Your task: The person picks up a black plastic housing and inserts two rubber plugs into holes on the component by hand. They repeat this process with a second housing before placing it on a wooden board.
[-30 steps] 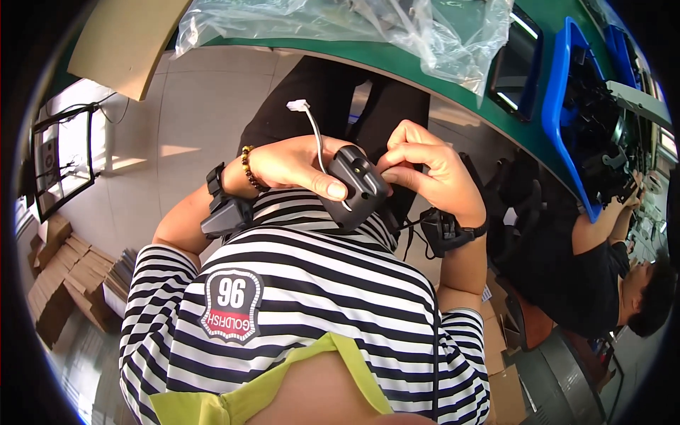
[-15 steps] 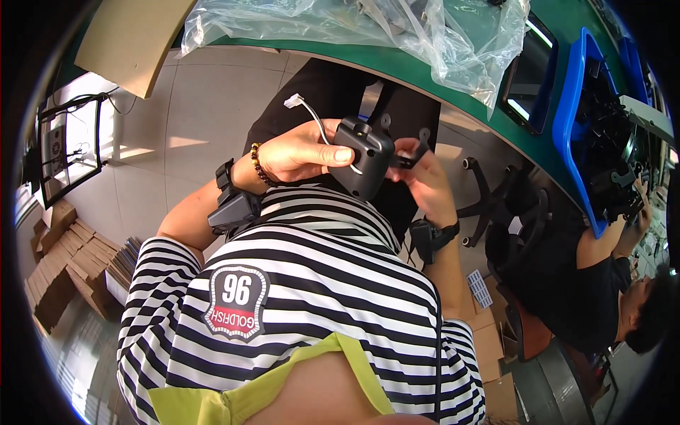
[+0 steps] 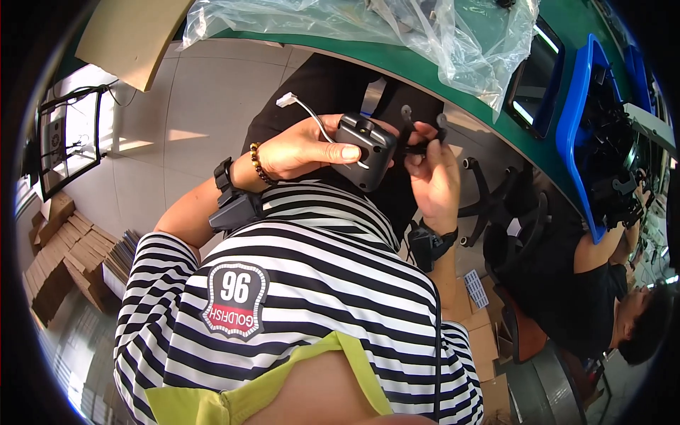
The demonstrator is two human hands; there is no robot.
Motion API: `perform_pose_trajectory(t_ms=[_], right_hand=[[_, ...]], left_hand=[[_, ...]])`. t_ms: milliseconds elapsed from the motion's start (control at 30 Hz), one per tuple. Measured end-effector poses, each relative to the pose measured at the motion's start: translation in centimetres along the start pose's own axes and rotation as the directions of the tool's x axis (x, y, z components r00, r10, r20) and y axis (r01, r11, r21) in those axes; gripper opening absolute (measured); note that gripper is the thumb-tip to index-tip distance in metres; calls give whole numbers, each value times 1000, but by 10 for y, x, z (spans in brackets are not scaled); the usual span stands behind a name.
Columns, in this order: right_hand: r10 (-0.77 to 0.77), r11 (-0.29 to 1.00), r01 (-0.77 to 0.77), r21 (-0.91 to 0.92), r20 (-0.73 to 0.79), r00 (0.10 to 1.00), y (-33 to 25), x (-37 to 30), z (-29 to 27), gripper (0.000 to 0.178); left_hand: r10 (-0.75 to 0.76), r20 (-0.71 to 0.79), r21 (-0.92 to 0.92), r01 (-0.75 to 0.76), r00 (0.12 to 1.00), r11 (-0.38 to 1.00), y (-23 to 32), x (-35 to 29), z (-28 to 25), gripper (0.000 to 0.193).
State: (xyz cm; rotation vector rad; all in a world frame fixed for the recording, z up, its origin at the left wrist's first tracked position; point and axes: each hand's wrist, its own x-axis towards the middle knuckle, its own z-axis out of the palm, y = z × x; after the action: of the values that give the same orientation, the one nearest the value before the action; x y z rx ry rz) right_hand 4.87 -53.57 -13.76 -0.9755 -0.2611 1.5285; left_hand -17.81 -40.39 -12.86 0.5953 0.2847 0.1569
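Observation:
My left hand [image 3: 309, 150] is closed around a black plastic housing [image 3: 367, 154] with rounded corners, its thumb lying over the near face. A white cable [image 3: 315, 117] with a white connector at its end comes out of the housing and loops up over the hand. To the right, my right hand [image 3: 433, 177] pinches a small black bracket [image 3: 418, 145] with two upright arms that end in round tips. Between bracket and housing there is a narrow gap. Both are held over my lap, below the table edge.
Clear plastic bags [image 3: 453, 49] lie on the green table [image 3: 397, 65] ahead. A tablet-like screen [image 3: 535, 78] and a blue bin [image 3: 572, 134] of black parts are on the right, where a co-worker [image 3: 598, 283] sits. Stacked cardboard [image 3: 67, 262] stands at left.
The bracket in my right hand has come away from the housing's side, up and right, and turned so both arms show. My left hand keeps the housing, now slightly tilted.

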Motion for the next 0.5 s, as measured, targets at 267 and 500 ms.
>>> perform_pose_trajectory(t_ms=[267, 500], right_hand=[[-21, 867, 104, -488, 174, 985, -41, -17, -3, 30], [166, 821, -45, -570, 163, 973, -18, 6, 26, 27]], left_hand=[[45, -449, 396, 154, 892, 905, 1, 5, -7, 57], [35, -350, 520, 163, 936, 838, -10, 5, -7, 50]])
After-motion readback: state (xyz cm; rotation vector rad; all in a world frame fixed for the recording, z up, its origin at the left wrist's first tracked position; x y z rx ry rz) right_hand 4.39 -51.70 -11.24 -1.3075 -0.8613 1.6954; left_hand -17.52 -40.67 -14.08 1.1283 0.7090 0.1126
